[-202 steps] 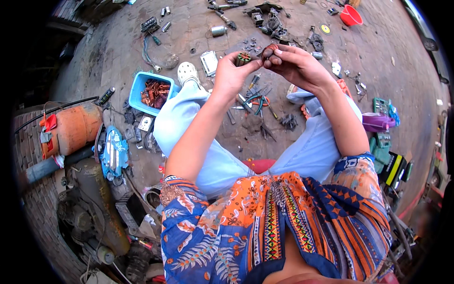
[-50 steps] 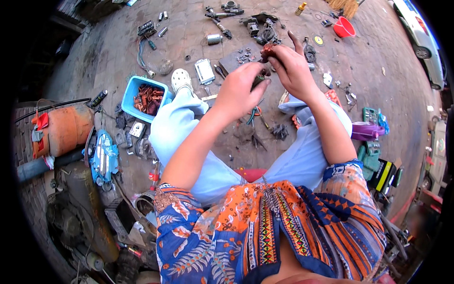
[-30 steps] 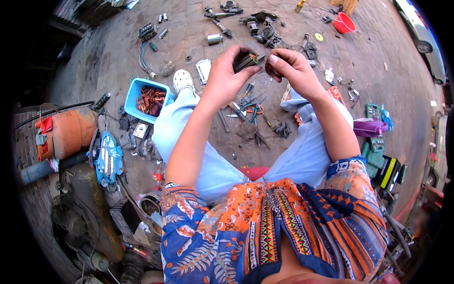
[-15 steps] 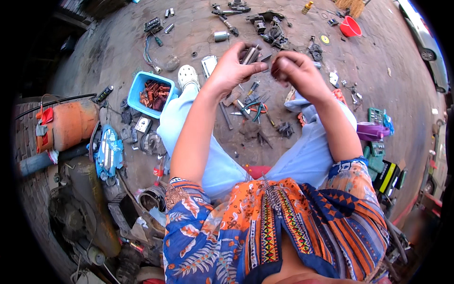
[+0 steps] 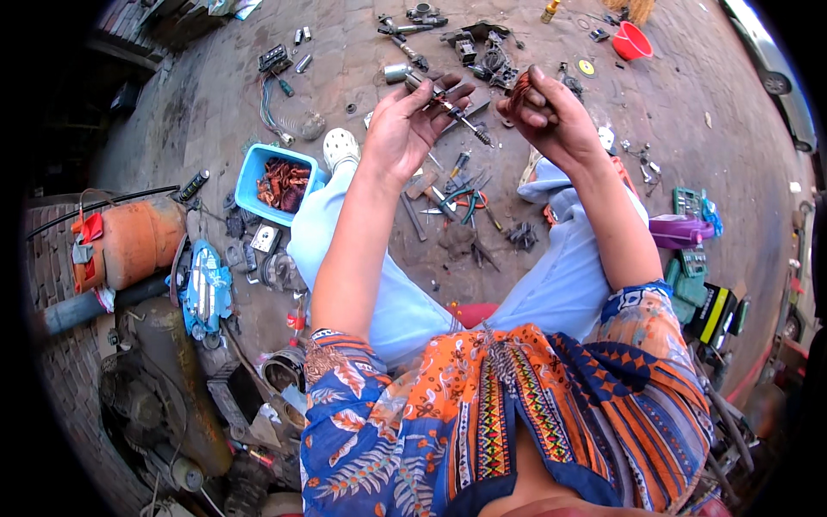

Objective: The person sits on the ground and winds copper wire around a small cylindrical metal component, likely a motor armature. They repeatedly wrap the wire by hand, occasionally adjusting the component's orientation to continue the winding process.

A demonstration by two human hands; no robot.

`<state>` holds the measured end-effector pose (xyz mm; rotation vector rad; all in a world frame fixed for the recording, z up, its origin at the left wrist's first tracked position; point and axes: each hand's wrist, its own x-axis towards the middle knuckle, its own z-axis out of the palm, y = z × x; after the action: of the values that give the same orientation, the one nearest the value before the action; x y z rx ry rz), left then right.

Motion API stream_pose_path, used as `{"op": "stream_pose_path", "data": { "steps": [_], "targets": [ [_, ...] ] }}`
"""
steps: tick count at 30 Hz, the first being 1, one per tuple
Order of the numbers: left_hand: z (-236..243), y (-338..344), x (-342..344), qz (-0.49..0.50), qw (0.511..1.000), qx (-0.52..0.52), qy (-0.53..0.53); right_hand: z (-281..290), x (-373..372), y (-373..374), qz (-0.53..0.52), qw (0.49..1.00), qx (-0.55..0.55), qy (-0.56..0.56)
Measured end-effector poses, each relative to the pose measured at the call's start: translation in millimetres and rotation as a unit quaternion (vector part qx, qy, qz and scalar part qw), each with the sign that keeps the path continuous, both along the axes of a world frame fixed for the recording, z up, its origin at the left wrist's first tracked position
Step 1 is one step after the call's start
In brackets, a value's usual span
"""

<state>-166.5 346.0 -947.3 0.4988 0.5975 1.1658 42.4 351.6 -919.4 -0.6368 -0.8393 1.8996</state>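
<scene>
In front of me, above the ground, my left hand (image 5: 408,129) is tilted palm up. Across its fingers lies a slim metal shaft (image 5: 458,115) with a ridged, worm-like end that points right and toward me; the thumb presses on its upper part. To the right, the closed fingers of my right hand (image 5: 556,121) grip a bundle of copper wire (image 5: 519,93). A gap separates the two hands. Between my knees lie pliers (image 5: 469,202) with orange and teal handles, and a hammer (image 5: 422,184). A light blue tub (image 5: 250,185) by my left leg holds copper scraps (image 5: 282,183).
Dismantled metal parts (image 5: 491,56) are spread beyond my hands. A red bucket (image 5: 632,41) stands far right. To my left are an orange gas cylinder (image 5: 142,237) and a blue bag (image 5: 205,289). A purple container (image 5: 676,230) and a green tool case (image 5: 689,293) lie to my right.
My left hand has opened and turned palm up, bringing the shaft's ridged end into view. My right hand has lifted slightly and moved right, and the copper wire now shows in it.
</scene>
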Motion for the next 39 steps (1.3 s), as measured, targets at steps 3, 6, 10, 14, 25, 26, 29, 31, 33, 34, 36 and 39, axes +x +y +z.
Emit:
{"op": "stream_pose_path", "data": {
  "steps": [3, 6, 10, 14, 25, 26, 29, 31, 33, 34, 36, 39],
  "targets": [
    [9.0, -3.7, 6.9, -0.009, 0.999, 0.038, -0.008, 3.1, 3.2, 7.2, -0.055, 0.992, -0.084, 0.08],
    [8.3, -8.6, 9.3, -0.032, 0.994, 0.096, 0.048, 4.0, 13.0, 16.6, -0.081, 0.975, -0.124, 0.168],
    [-7.3, -10.1, 7.9, -0.119, 0.947, 0.157, 0.253, -4.7, 36.0, 32.8, -0.123, 0.963, -0.104, 0.218],
    [-8.0, -16.7, 17.5, -0.202, 0.929, 0.132, 0.279, -6.6, 28.1, 33.9, -0.147, 0.987, 0.024, 0.055],
    [1.0, -4.3, 6.8, -0.05, 0.908, 0.185, 0.372, -2.5, 11.0, 13.0, -0.035, 0.617, 0.528, -0.582],
    [-0.4, -2.8, 5.1, -0.046, 0.904, 0.196, 0.377, -2.6, 10.9, 13.4, -0.02, 0.674, 0.491, -0.551],
    [-8.4, 2.4, -0.1, -0.025, 0.828, 0.302, 0.471, -2.4, 11.1, 15.3, 0.023, 0.82, 0.363, -0.442],
    [-6.7, 0.6, 3.3, -0.016, 0.763, 0.339, 0.55, 1.1, 9.5, 14.9, 0.033, 0.85, 0.29, -0.438],
    [-3.7, -2.7, 11.8, 0.004, 0.739, 0.325, 0.589, -0.2, 2.5, 11.3, 0.014, 0.882, 0.236, -0.409],
    [-4.0, -2.1, 12.7, 0.004, 0.745, 0.314, 0.588, -3.5, -0.1, 9.9, 0.001, 0.867, 0.261, -0.423],
    [-4.7, -0.9, 13.9, 0.009, 0.757, 0.291, 0.585, -8.7, -3.3, 7.8, -0.021, 0.835, 0.313, -0.452],
    [1.8, -3.2, 12.7, -0.003, 0.759, 0.286, 0.585, -5.8, -4.3, 1.8, -0.026, 0.874, 0.278, -0.397]
  ]
}}
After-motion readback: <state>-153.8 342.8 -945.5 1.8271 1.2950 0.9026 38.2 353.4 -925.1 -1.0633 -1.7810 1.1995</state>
